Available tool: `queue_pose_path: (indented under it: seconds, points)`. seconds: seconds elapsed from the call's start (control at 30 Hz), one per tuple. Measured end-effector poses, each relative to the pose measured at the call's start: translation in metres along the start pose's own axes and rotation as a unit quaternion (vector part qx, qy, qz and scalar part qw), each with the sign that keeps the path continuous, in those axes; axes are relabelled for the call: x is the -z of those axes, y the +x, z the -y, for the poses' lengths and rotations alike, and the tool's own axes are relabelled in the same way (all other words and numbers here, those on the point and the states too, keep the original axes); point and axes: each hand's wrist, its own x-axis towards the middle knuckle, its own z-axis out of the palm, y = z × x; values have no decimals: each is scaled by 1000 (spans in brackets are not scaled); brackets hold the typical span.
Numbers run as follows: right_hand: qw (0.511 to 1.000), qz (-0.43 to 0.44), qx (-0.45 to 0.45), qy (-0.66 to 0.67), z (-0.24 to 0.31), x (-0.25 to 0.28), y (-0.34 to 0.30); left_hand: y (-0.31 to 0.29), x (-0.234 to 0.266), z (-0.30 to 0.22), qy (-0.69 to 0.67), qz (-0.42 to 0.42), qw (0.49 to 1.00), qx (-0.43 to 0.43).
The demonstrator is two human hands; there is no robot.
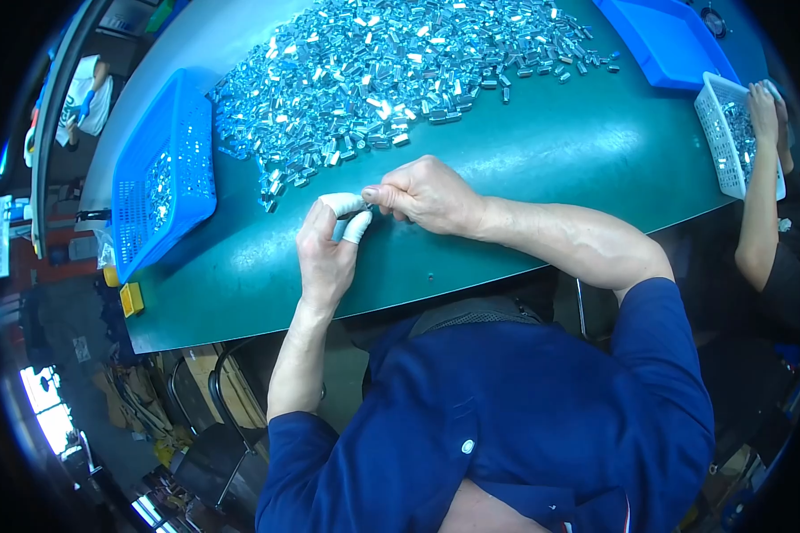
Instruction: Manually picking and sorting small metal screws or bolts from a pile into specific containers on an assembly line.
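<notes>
My left hand (331, 244) has white coverings on its thumb and a finger, which are pinched together at the tips. My right hand (428, 195) meets it there, its thumb and fingers also closed. Between the two sets of fingertips is something small and dark, mostly hidden, so I cannot make out its kind. Both hands are above the green tabletop (507, 213), on the near side of a large pile of small shiny metal pieces (364, 80). Many of these pieces look like short cylinders or hexagonal bars.
A blue basket (182, 160) with metal pieces inside stands at the left edge. At the far right lies a blue tray (671, 44), beside a white basket (716, 133) of pieces where another person's hands (763, 111) reach in. A small yellow box (132, 300) sits at the table's left corner.
</notes>
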Motion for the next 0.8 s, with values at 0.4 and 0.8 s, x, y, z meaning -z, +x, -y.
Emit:
queue_pose_path:
  seconds: [0.4,0.8]
  points:
    - [991,-65,-7,117,2,-1,1,4,65,26,157,-38,987,-21]
    - [994,-71,87,1,-3,-2,0,51,76,46,221,-36,969,-103]
